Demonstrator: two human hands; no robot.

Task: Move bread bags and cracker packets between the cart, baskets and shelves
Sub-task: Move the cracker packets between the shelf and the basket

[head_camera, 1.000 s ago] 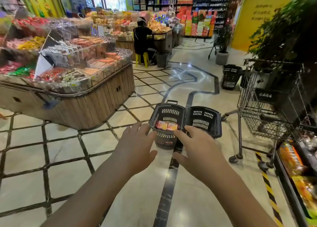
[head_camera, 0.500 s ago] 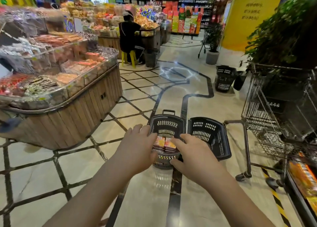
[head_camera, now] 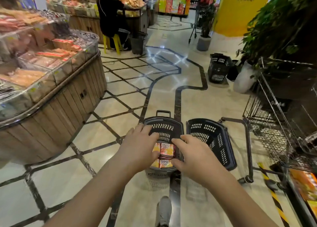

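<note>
Two black plastic baskets stand side by side on the floor ahead of me. The left basket holds several orange and red cracker packets. The right basket shows nothing inside. My left hand is stretched out over the left basket's left rim, fingers straight and holding nothing. My right hand reaches over that basket's right rim, fingers spread, also holding nothing. A wire shopping cart stands to the right of the baskets.
A wooden display counter heaped with packaged snacks runs along the left. A person in black sits on a yellow stool at the far counter. Another black basket and potted plants stand at the right. A shelf with orange packs is at lower right.
I have walked closer to the baskets, which now lie right under my hands. Both hands have moved forward over the left basket's rim.
</note>
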